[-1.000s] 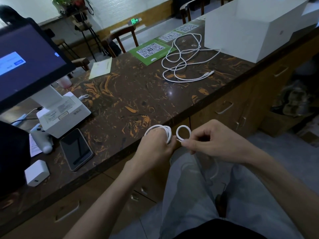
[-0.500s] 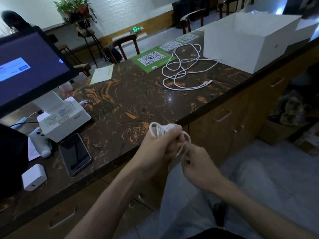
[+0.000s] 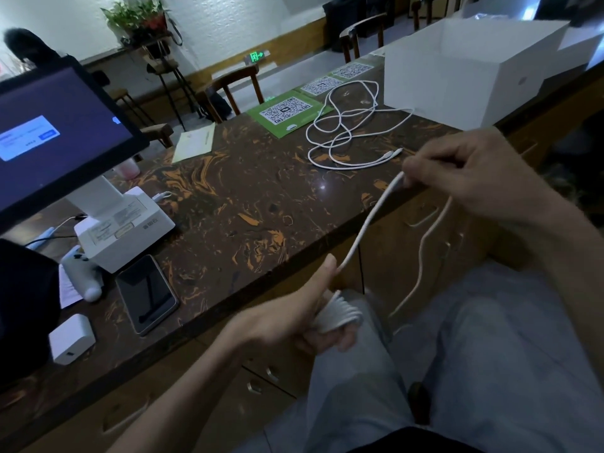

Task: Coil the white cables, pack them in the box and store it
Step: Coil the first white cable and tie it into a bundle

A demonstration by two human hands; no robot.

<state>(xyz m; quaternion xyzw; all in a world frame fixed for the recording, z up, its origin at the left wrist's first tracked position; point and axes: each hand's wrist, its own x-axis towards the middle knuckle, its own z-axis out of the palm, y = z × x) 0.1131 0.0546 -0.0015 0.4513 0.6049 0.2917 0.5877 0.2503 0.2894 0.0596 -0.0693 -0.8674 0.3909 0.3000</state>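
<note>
My left hand [image 3: 294, 318] sits below the counter edge with a white cable coil [image 3: 338, 310] wound round its fingers. From the coil a stretch of the same white cable [image 3: 366, 223] rises up to my right hand [image 3: 470, 174], which pinches it near the counter's front edge; the loose tail hangs down from that hand toward my lap. A second white cable [image 3: 343, 132] lies in loose loops on the counter, further back. The open white box [image 3: 464, 73] stands at the back right, just beyond those loops.
On the dark marbled counter [image 3: 235, 204] stand a point-of-sale screen [image 3: 55, 132] on a white printer base [image 3: 127, 223], a phone [image 3: 147, 294], a white charger block [image 3: 72, 338] and green QR-code cards [image 3: 284, 114]. Drawers run below the counter edge.
My hands were close together at the coil; my right hand has now pulled up and to the right, stretching a length of cable away from the coil on my left hand.
</note>
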